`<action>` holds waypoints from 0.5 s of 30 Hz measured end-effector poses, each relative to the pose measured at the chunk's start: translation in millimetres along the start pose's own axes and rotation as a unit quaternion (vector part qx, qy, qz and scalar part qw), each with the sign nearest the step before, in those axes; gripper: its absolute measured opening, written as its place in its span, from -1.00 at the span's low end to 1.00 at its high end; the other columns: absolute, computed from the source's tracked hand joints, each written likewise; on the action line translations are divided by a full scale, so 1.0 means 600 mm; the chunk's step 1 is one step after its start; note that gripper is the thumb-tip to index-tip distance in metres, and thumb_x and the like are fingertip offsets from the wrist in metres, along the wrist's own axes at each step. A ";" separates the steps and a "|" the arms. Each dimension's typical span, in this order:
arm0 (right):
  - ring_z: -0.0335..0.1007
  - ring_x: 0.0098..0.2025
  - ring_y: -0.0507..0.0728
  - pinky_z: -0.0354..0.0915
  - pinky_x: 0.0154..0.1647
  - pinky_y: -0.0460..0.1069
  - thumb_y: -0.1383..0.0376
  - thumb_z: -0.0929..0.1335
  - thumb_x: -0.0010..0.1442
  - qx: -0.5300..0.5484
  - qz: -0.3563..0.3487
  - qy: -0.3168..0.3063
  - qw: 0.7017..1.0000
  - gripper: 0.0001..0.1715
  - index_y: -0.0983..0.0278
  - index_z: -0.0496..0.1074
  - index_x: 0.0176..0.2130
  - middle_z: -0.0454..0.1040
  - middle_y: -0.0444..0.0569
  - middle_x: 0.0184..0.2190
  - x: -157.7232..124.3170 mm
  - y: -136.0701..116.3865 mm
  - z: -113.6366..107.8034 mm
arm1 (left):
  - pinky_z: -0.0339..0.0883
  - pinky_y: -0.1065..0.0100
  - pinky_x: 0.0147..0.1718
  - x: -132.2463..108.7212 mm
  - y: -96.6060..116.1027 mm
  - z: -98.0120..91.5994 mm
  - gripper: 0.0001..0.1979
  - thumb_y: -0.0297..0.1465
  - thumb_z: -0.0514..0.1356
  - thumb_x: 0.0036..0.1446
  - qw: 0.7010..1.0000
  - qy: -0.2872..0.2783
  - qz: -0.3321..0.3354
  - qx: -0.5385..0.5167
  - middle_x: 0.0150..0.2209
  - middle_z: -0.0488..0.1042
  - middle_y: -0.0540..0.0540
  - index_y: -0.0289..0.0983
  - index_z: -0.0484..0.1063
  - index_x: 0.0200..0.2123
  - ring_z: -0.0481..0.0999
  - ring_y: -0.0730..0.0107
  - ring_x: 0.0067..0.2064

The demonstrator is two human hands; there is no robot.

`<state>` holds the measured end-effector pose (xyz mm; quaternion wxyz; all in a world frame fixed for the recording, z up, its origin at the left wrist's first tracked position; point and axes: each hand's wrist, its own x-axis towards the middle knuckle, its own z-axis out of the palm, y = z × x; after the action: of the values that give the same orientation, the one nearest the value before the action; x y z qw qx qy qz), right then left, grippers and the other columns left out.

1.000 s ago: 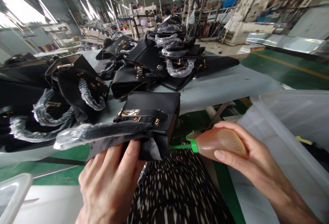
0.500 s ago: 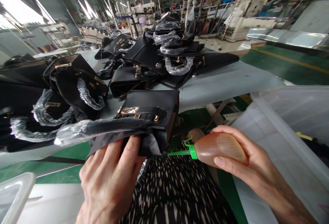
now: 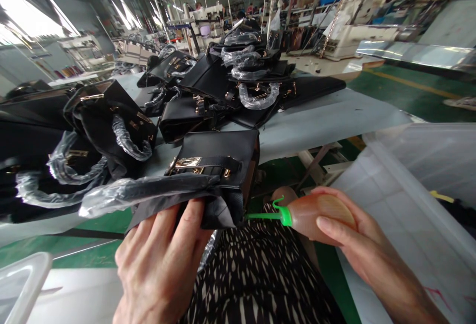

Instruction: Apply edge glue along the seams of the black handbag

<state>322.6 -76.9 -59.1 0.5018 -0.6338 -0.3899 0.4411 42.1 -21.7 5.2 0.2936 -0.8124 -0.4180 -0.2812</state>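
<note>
A black handbag (image 3: pixel 223 145) with gold hardware lies tilted at the table's near edge, its plastic-wrapped handle (image 3: pixel 122 192) stretching left. My left hand (image 3: pixel 163 259) grips the bag's near edge, fingertips tucked under the handle and partly hidden by dark fabric. In my right hand (image 3: pixel 357 229) is a squeeze bottle (image 3: pixel 316 212) of amber-brown colour, held sideways, with a green cap and long green nozzle. The nozzle tip points left and sits at the bag's lower right corner; whether it touches I cannot tell.
More black handbags (image 3: pixel 208 76) with wrapped handles are piled on the pale table (image 3: pixel 316 120), and others (image 3: pixel 107 120) lie at left. A translucent plastic bin (image 3: pixel 405 180) stands at right, another white bin (image 3: pixel 37 284) at lower left. Sewing machines (image 3: pixel 208 12) are behind.
My right hand has drawn the bottle slightly right, and its nozzle tip has shifted a little up and right. My left hand and the bag have barely moved.
</note>
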 end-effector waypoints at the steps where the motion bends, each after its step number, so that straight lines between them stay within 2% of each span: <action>1: 0.45 -0.13 0.29 0.42 -0.17 0.09 0.05 0.43 0.02 0.011 0.007 -0.001 1.000 -0.54 0.04 0.36 -0.08 0.51 -0.09 -0.18 0.000 0.001 0.001 | 0.24 0.27 -0.41 -0.001 0.000 -0.001 -0.76 -0.42 0.16 0.15 1.000 -0.004 -0.001 0.000 -0.27 0.54 -0.18 -0.30 0.40 -0.09 0.48 0.21 -0.38; 7: 0.44 -0.11 0.31 0.43 -0.19 0.09 0.05 0.44 0.03 0.050 0.027 -0.001 0.998 -0.58 0.02 0.36 -0.10 0.51 -0.07 -0.18 -0.001 -0.005 0.005 | 0.24 0.26 -0.43 -0.003 0.001 -0.001 -0.76 -0.41 0.16 0.16 1.000 -0.005 -0.006 0.001 -0.27 0.54 -0.19 -0.30 0.40 -0.09 0.49 0.18 -0.38; 15: 0.45 -0.09 0.32 0.43 -0.14 0.14 0.06 0.41 0.07 0.020 0.008 -0.011 1.000 -0.57 0.03 0.34 -0.06 0.51 -0.04 -0.15 -0.005 0.003 0.002 | 0.28 0.27 -0.38 -0.001 -0.001 0.001 -0.76 -0.41 0.15 0.16 1.000 -0.010 -0.011 -0.001 -0.26 0.53 -0.19 -0.33 0.39 -0.09 0.51 0.18 -0.32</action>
<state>320.7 -79.5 -60.7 0.5066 -0.6215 -0.3817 0.4598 41.4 -21.4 4.5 0.2856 -0.8106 -0.4299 -0.2767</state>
